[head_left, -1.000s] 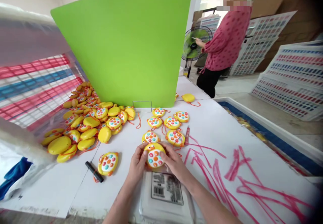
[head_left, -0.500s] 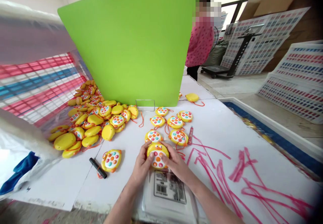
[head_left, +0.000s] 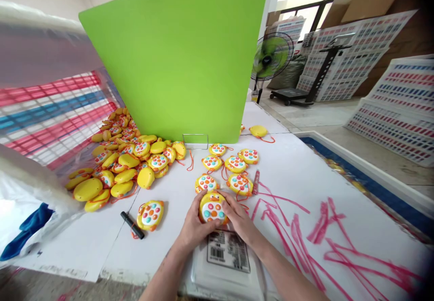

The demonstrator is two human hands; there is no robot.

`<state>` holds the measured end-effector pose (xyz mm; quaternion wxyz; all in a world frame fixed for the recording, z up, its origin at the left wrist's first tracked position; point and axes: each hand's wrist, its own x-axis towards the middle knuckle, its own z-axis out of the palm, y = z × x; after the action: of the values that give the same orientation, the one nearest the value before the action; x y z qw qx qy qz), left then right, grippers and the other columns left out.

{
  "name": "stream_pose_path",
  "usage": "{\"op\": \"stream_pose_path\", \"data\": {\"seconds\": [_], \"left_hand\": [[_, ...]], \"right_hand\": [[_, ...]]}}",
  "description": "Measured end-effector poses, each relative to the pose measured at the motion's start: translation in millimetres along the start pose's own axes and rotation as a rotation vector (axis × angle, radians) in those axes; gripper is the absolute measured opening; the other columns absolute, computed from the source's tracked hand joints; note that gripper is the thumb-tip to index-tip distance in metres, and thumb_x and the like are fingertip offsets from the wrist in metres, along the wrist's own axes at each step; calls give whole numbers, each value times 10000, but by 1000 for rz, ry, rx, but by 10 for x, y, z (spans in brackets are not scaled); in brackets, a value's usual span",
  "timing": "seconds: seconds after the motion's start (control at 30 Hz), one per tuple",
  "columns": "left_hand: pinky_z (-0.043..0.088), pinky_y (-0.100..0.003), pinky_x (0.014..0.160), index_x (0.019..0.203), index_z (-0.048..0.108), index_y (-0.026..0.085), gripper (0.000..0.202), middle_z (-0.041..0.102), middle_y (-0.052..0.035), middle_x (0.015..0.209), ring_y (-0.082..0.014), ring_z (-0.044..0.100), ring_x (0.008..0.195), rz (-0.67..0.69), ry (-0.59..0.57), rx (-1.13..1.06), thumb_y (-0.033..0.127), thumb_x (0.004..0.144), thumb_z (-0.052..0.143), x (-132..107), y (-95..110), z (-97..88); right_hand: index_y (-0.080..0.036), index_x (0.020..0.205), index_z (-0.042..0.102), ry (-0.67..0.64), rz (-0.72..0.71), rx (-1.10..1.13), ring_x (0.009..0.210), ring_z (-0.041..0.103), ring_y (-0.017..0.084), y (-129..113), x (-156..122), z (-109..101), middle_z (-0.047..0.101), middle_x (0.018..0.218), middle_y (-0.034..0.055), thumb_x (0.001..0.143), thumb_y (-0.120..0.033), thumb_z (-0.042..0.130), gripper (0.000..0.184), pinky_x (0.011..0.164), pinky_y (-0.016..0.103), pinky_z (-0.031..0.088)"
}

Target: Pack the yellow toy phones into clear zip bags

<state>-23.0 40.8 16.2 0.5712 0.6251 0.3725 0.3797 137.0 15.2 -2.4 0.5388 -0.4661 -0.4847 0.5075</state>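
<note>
A yellow duck-shaped toy (head_left: 213, 208) with coloured round buttons on a white face is gripped between my left hand (head_left: 196, 226) and my right hand (head_left: 238, 217). My left thumb lies along its lower edge, and my right fingers rest on its right side. Below it is a clear plastic package with a barcode label (head_left: 228, 251). Several like toys, such as one duck toy (head_left: 239, 184), lie just beyond my hands with orange cords. Off to the left another duck toy (head_left: 150, 215) lies beside a black marker (head_left: 132, 225).
A heap of yellow toys (head_left: 127, 161) spreads at the left beside a striped mesh bag (head_left: 54, 120). A green board (head_left: 176, 61) stands upright at the back. A red crayon-like stick (head_left: 256, 182) lies near pink strokes on the white table. A blue-lined bin (head_left: 366, 183) adjoins the right edge.
My left thumb has moved from the toy's buttons to its lower edge, and my right thumb has shifted off the face. The person in pink behind the board is out of view.
</note>
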Motion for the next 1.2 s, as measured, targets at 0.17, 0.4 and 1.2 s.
{"op": "stream_pose_path", "data": {"seconds": [0.17, 0.4, 1.2], "left_hand": [[471, -386, 934, 1358, 366, 208, 635, 528, -102, 1293, -259, 543, 1119, 12, -37, -123, 415, 813, 620, 7, -66, -23], [403, -391, 1011, 1343, 393, 208, 548, 500, -95, 1334, -253, 489, 1199, 22, -20, -141, 455, 873, 528, -4, -105, -52], [427, -411, 995, 1421, 244, 229, 1097, 477, -114, 1346, -301, 504, 1178, 60, -24, -100, 356, 527, 868, -12, -136, 49]], "right_hand": [[-263, 1229, 550, -7, 2, -2, 1184, 523, 240, -8, -15, -3, 577, 1270, 63, 868, -558, 486, 470, 974, 379, 448], [-244, 1213, 508, -28, -12, -88, 1098, 565, 242, -68, -49, 24, 608, 1168, 54, 863, -433, 552, 400, 931, 375, 469], [-256, 1142, 563, 122, -33, -45, 1159, 524, 250, 26, -24, 27, 587, 1224, 57, 854, -556, 486, 423, 978, 397, 439]]}}
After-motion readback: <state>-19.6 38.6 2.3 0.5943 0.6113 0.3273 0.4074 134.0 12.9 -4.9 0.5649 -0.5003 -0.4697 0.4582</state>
